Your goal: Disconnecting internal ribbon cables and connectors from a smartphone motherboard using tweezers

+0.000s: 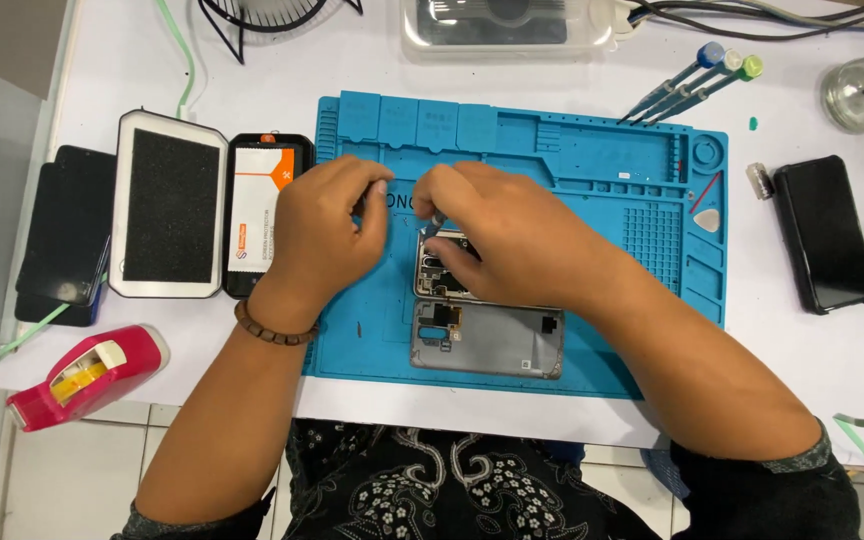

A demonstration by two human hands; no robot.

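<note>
Right hand fingers pinch a small tool over opened phone; left hand fingers curled, grip unclear.

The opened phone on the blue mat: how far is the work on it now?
Done: the grey back cover lies apart on the blue mat. In hand: the right hand holds a small tool at the opened phone; the left hand is beside it. Left: the phone stands open.

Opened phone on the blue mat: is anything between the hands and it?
Nothing visible. The right hand rests directly over the opened phone, holding a small tool at its top edge. The left hand hovers just left. The detached back cover lies below, clear.
</note>
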